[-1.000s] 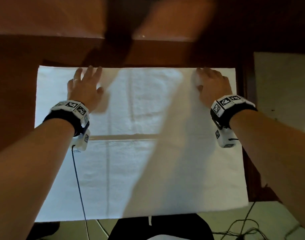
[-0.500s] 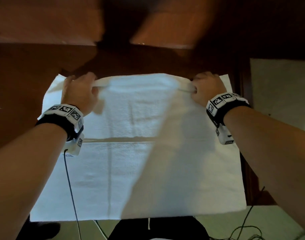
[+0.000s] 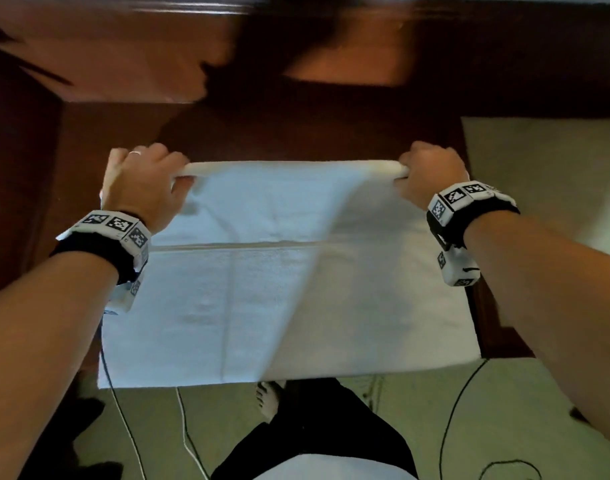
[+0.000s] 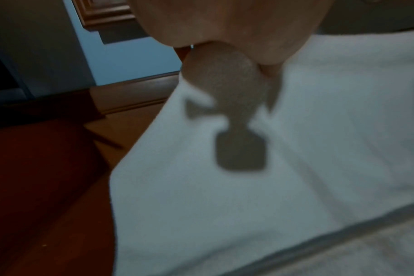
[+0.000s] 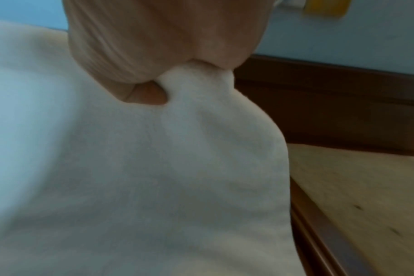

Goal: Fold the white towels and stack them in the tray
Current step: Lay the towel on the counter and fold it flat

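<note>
Two hands, left hand (image 3: 142, 188) and right hand (image 3: 430, 173), gripping one towel (image 3: 279, 289).

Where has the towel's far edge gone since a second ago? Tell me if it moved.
Yes. The white towel's far edge, gripped by the left hand and right hand, has lifted and come toward the person, uncovering more of the table behind it.

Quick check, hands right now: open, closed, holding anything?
Left hand: closed, gripping the far left corner of the white towel.
Right hand: closed, gripping the towel's far right corner.
</note>
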`<act>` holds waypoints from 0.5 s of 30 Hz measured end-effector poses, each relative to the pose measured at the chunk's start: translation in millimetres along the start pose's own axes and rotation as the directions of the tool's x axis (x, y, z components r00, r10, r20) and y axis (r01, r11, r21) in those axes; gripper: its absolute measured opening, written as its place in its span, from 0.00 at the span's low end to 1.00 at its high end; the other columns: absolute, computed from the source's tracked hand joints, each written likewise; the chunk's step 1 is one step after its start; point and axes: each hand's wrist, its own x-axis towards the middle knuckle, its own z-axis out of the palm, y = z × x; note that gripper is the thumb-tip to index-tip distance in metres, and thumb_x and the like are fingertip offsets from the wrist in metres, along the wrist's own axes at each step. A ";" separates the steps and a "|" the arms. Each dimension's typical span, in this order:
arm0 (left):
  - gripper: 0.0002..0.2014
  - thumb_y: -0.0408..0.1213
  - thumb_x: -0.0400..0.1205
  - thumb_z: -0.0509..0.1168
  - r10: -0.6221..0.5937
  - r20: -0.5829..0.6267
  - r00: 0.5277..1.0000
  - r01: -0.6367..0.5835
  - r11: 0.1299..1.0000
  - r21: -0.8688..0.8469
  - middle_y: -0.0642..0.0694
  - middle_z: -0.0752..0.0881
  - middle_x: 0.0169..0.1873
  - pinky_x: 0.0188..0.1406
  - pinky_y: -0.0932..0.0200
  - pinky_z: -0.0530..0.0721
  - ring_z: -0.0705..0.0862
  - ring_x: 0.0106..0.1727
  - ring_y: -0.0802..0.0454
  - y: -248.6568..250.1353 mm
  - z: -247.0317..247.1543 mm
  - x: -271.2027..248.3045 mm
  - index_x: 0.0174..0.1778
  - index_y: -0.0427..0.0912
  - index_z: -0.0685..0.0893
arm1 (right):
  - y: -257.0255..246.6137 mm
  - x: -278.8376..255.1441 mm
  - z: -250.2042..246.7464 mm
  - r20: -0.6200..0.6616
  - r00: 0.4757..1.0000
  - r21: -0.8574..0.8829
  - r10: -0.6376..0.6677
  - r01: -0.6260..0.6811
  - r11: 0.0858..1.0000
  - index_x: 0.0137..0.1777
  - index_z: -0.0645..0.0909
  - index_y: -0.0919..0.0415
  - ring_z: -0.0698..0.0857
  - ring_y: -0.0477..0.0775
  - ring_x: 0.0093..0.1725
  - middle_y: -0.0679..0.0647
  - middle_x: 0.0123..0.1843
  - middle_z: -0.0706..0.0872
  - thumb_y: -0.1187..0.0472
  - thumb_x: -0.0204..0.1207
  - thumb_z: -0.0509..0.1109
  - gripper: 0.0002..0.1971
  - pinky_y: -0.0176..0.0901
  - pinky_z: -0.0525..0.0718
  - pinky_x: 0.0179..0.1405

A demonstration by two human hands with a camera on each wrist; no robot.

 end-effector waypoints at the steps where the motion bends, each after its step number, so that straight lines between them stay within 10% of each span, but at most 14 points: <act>1: 0.08 0.41 0.85 0.66 0.017 -0.036 0.999 -0.016 1.000 0.025 0.39 0.79 0.37 0.51 0.41 0.70 0.79 0.41 0.34 -1.2 -6.6 -13.4 0.46 0.40 0.85 | -2.4 -16.0 -0.2 -0.076 0.997 0.017 0.001 0.001 1.000 0.44 0.86 0.62 0.82 0.67 0.43 0.58 0.43 0.77 0.56 0.70 0.66 0.11 0.56 0.76 0.50; 10: 0.13 0.43 0.79 0.61 0.103 0.006 0.995 -0.103 0.995 -0.009 0.38 0.81 0.39 0.46 0.39 0.71 0.82 0.40 0.34 21.3 -3.6 -188.3 0.48 0.40 0.87 | -20.2 -186.6 46.6 -0.191 0.977 -0.039 0.091 -0.100 0.994 0.40 0.82 0.61 0.84 0.65 0.44 0.59 0.40 0.86 0.59 0.53 0.83 0.18 0.57 0.72 0.48; 15: 0.14 0.37 0.69 0.76 0.123 0.309 0.943 -0.123 0.992 -0.021 0.38 0.82 0.37 0.46 0.37 0.76 0.84 0.37 0.36 48.2 33.1 -271.8 0.50 0.39 0.87 | -22.9 -255.2 103.2 0.114 0.987 -0.230 0.112 -0.084 0.969 0.49 0.82 0.54 0.81 0.63 0.51 0.53 0.43 0.87 0.60 0.62 0.76 0.14 0.58 0.64 0.53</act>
